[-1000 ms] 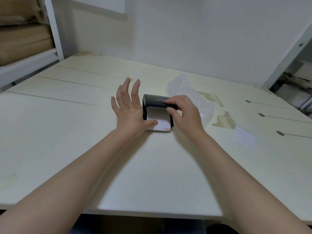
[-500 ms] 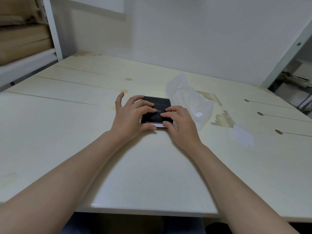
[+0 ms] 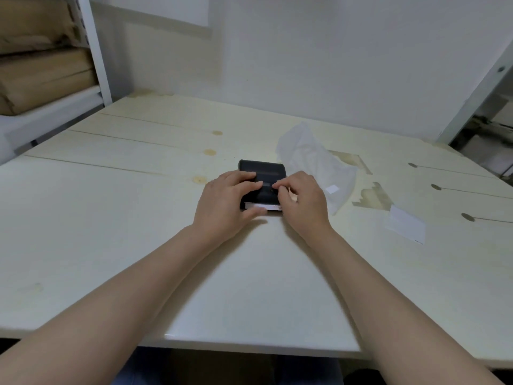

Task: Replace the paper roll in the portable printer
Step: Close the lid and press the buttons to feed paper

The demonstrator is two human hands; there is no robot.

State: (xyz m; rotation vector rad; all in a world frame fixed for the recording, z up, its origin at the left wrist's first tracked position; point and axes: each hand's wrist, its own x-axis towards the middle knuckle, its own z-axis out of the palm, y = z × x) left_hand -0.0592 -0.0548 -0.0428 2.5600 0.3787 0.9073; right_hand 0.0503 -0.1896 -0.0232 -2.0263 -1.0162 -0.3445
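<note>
The small black portable printer (image 3: 263, 173) lies flat on the pale wooden table (image 3: 111, 218), its lid down. A thin strip of white paper (image 3: 268, 208) sticks out at its near edge. My left hand (image 3: 227, 204) grips the printer's left side, fingers curled over the top and thumb against the near edge. My right hand (image 3: 301, 202) rests on the right side, fingertips pressing on the lid. The paper roll itself is hidden inside.
A crumpled clear plastic wrapper (image 3: 316, 162) lies just right of the printer. A white slip of paper (image 3: 406, 226) sits further right. Shelving with brown parcels (image 3: 41, 70) stands at the left. The table's near edge (image 3: 249, 345) is close to my body.
One second ago the printer's lid stood open with white paper showing and my left hand was spread beside it. Both hands have since pressed the lid down flat.
</note>
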